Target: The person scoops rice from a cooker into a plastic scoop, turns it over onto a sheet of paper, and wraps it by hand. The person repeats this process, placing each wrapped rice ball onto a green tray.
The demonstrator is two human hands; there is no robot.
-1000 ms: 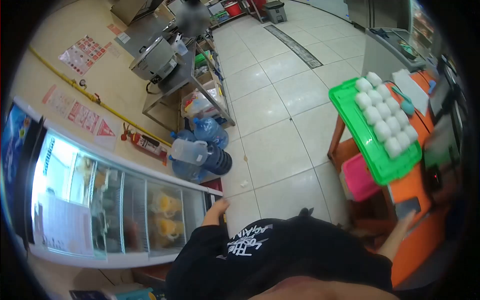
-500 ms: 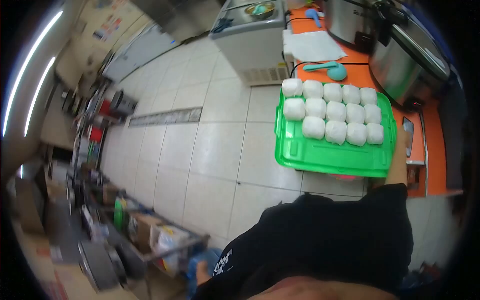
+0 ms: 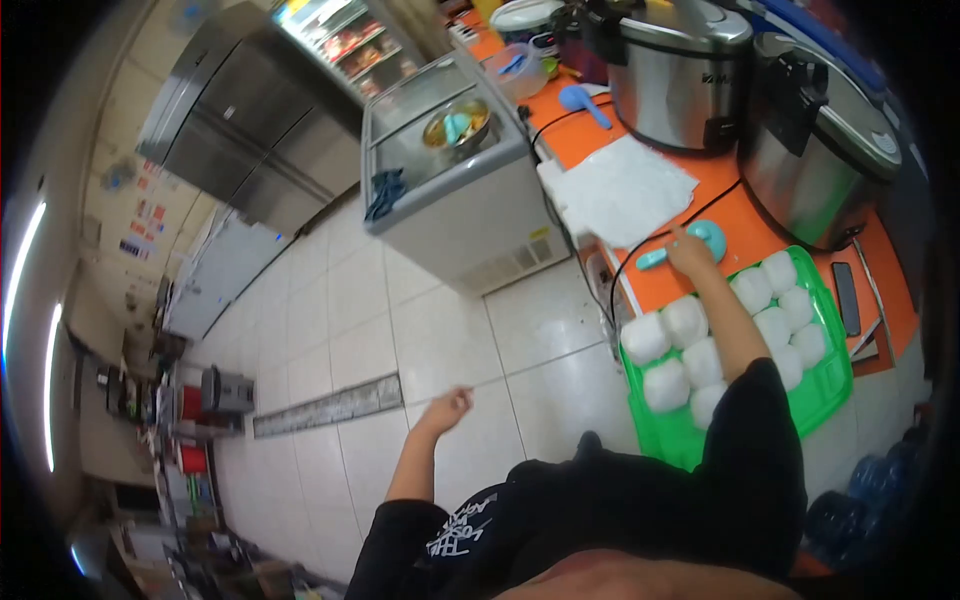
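My right hand (image 3: 690, 252) is on the handle of a teal scoop (image 3: 708, 240) with a round head, its fingers closed around the middle of the handle. The scoop lies on the orange tabletop. Below my right forearm is a green plastic lid (image 3: 655, 430) bearing several white rounded bundles (image 3: 645, 340) in rows; the arm hides some of them. My left hand (image 3: 446, 410) hangs over the tiled floor with its fingers curled in, and nothing shows in it.
Two large steel rice cookers (image 3: 680, 75) stand along the back of the orange table (image 3: 655, 290). White paper (image 3: 622, 190), a blue scoop (image 3: 583, 103), a black cord and a phone (image 3: 845, 298) lie there too. A chest freezer (image 3: 460, 230) with a metal bowl (image 3: 458, 128) stands beside it.
My right hand has gone from the green lid's right edge to the teal scoop. My left hand has come up from low at the left. The view has turned, showing more freezer.
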